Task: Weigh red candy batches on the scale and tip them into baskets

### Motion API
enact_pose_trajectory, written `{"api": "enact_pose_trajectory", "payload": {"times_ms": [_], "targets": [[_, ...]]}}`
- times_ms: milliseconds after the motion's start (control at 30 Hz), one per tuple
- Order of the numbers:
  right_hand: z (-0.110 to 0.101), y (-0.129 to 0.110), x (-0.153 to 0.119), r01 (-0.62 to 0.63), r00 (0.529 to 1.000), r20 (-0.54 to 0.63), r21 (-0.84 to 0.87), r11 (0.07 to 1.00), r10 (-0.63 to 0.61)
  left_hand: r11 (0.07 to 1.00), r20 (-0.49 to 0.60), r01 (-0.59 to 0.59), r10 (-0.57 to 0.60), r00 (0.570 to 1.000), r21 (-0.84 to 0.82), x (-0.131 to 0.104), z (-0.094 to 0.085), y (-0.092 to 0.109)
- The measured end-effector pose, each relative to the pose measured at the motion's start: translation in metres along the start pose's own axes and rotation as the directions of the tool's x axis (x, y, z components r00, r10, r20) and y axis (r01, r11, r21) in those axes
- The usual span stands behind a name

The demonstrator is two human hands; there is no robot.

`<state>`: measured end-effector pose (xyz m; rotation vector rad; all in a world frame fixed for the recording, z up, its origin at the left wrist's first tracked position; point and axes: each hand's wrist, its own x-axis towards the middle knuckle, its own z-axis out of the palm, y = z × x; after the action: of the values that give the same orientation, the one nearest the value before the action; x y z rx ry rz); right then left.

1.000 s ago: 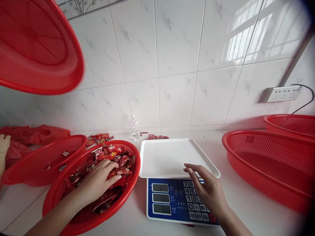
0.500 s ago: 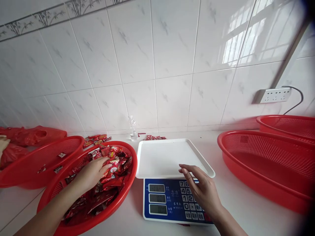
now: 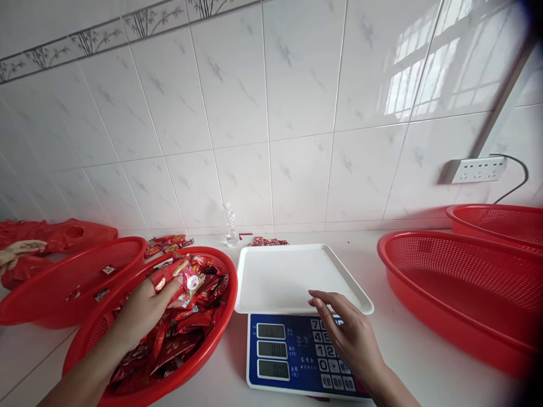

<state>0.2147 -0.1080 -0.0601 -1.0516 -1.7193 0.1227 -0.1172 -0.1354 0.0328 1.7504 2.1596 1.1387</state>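
Note:
My left hand (image 3: 142, 308) is closed on red snack packets (image 3: 180, 277), lifted just above the pile in a red plastic basket (image 3: 233, 282). Thumb and fingers grip their edge; how many it holds I cannot tell. More shiny red packets (image 3: 206, 319) fill the basket under and around it. My right hand (image 3: 355, 330) hovers over the keypad of a blue and white digital scale (image 3: 303, 373), fingers stretched and holding nothing. Its fingertips reach the near edge of the scale's white tray (image 3: 282, 277), which is bare; whether they touch it I cannot tell.
At left stands another red basket (image 3: 127, 244) with a few small packets; a gloved hand (image 3: 21, 249) shows beside red plastic bags (image 3: 85, 229). Loose packets (image 3: 167, 243) and a clear bottle (image 3: 229, 226) stand near the wall. Large red baskets (image 3: 407, 237) occupy the right.
My left hand has closed on packets and raised them slightly from the pile. The right hand stays over the scale. The gloved hand at left has come further into view.

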Motion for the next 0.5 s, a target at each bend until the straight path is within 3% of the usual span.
{"api": "enact_pose_trajectory", "payload": {"times_ms": [100, 167, 267, 400, 500], "targets": [[-0.003, -0.005, -0.001, 0.138, 0.990, 0.034, 0.037, 0.990, -0.140, 0.965, 0.157, 0.066, -0.026, 0.987, -0.254, -0.036, 0.016, 0.020], [-0.004, -0.009, -0.004, 0.241, 0.964, 0.087, 0.099, 0.965, -0.250, 0.951, 0.258, -0.011, 0.095, 0.962, -0.310, -0.062, 0.038, 0.038], [0.000, -0.012, -0.010, 0.297, 0.933, 0.164, 0.154, 0.942, -0.321, 0.869, 0.292, -0.135, 0.301, 0.908, -0.476, -0.083, 0.083, 0.064], [0.007, -0.007, -0.010, 0.164, 0.981, 0.095, 0.083, 0.983, -0.172, 0.818, 0.304, -0.222, 0.428, 0.851, -0.530, -0.068, 0.129, 0.087], [0.009, 0.001, -0.005, 0.020, 1.000, -0.023, -0.018, 1.000, -0.020, 0.854, 0.252, -0.257, 0.399, 0.882, -0.452, -0.046, 0.146, 0.090]]}}
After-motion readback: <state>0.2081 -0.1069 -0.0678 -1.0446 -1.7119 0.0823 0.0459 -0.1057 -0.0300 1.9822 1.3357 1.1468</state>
